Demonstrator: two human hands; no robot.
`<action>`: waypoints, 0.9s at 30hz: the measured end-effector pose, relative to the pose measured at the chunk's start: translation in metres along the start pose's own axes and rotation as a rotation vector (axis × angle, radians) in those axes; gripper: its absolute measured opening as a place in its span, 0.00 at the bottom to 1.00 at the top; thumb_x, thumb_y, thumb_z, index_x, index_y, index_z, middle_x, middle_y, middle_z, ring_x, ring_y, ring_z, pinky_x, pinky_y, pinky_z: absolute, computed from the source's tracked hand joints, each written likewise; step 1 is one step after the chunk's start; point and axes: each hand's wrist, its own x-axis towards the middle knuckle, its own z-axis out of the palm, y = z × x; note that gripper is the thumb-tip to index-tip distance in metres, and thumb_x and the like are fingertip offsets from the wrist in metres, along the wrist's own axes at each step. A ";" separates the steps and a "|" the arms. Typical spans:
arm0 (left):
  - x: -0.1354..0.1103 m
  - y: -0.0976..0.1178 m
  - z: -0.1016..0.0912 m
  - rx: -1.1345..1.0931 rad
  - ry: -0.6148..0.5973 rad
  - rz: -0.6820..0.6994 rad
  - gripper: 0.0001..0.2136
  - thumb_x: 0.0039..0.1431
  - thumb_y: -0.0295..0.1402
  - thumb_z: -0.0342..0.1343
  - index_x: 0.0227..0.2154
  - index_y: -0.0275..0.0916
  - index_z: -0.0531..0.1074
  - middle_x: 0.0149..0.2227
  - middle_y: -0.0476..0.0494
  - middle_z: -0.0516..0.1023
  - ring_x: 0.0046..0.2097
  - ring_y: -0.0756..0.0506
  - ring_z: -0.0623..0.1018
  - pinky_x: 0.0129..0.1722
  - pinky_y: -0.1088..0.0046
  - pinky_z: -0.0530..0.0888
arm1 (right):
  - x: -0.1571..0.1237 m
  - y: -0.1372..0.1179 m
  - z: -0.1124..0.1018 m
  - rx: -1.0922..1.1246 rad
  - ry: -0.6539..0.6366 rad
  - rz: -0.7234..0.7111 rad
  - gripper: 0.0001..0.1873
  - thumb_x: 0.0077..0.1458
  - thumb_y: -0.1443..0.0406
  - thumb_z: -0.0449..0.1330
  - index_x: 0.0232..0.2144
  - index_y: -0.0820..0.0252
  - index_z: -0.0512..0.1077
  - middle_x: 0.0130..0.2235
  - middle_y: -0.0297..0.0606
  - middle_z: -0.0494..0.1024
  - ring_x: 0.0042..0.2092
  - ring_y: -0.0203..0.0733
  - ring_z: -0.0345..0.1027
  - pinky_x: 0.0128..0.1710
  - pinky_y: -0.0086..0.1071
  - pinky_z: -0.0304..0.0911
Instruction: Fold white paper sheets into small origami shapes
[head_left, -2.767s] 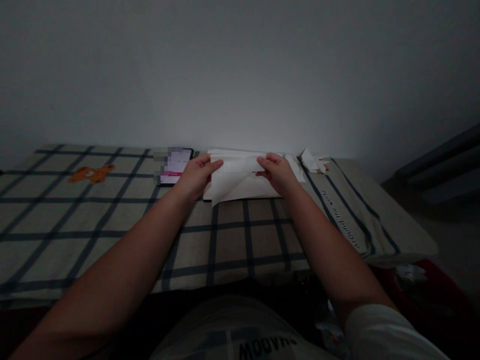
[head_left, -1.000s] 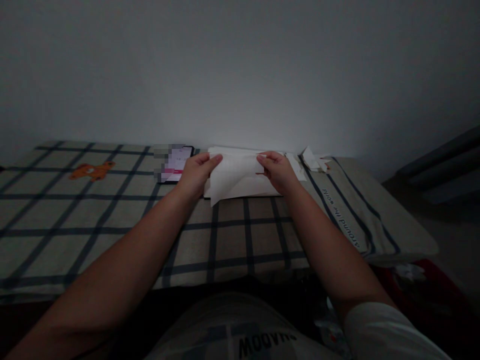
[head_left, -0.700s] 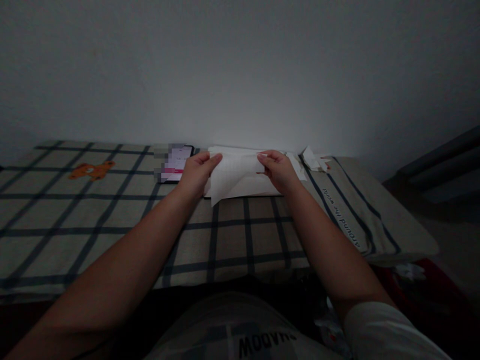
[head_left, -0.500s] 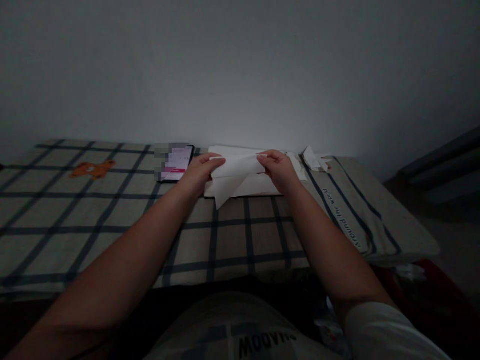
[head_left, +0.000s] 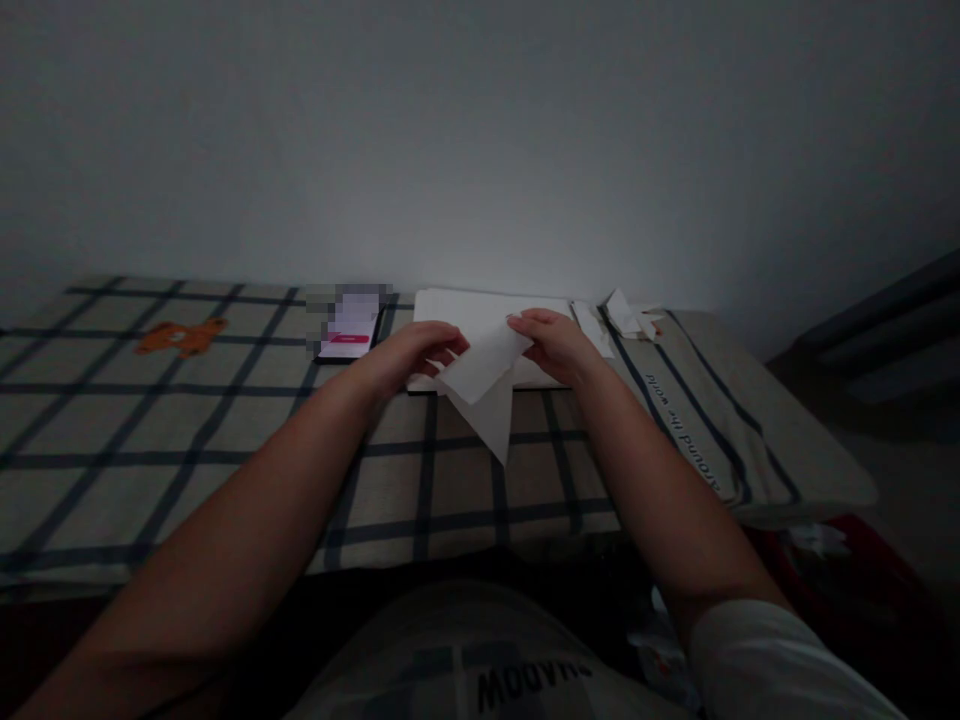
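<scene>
A folded sheet of white paper [head_left: 484, 362] hangs tilted in front of me, with a pointed flap drooping toward the front edge. My right hand [head_left: 559, 342] pinches its upper right corner between thumb and fingers. At the sheet's left edge is my left hand [head_left: 416, 352], fingers loosely curled and apart; the fingertips are close to the paper, and whether they touch it is hard to see. Beneath both hands lies a flat white stack of paper [head_left: 442, 303] with a dark lower edge.
A checked cloth [head_left: 247, 430] covers the table against the wall. A phone [head_left: 352, 325] with a lit screen lies left of the paper, and an orange bear-shaped piece [head_left: 180, 338] farther left. Crumpled white paper scraps [head_left: 630, 318] lie at the right.
The folded sheet has turned, its pointed flap now hanging lower and farther right. My left hand has loosened from its left end and moved slightly down; my right hand still pinches it.
</scene>
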 end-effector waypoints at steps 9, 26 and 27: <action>-0.002 -0.005 0.019 0.121 0.088 0.003 0.12 0.50 0.43 0.65 0.25 0.38 0.79 0.26 0.44 0.78 0.25 0.49 0.72 0.24 0.73 0.66 | -0.008 0.007 0.016 -0.124 -0.097 0.030 0.16 0.37 0.57 0.75 0.24 0.60 0.75 0.26 0.33 0.75 0.29 0.35 0.66 0.30 0.31 0.64; 0.002 -0.011 0.024 0.192 0.239 0.015 0.08 0.49 0.38 0.65 0.24 0.39 0.78 0.22 0.47 0.74 0.23 0.50 0.70 0.21 0.74 0.64 | -0.007 0.011 0.017 -0.114 -0.062 -0.003 0.15 0.39 0.58 0.73 0.26 0.60 0.76 0.29 0.35 0.76 0.32 0.36 0.67 0.34 0.34 0.68; 0.001 -0.011 0.025 0.180 0.239 0.021 0.08 0.49 0.38 0.65 0.25 0.39 0.79 0.23 0.46 0.75 0.24 0.50 0.70 0.22 0.74 0.64 | -0.007 0.011 0.017 -0.110 -0.061 -0.007 0.14 0.39 0.58 0.73 0.26 0.59 0.77 0.29 0.35 0.77 0.32 0.37 0.67 0.35 0.34 0.68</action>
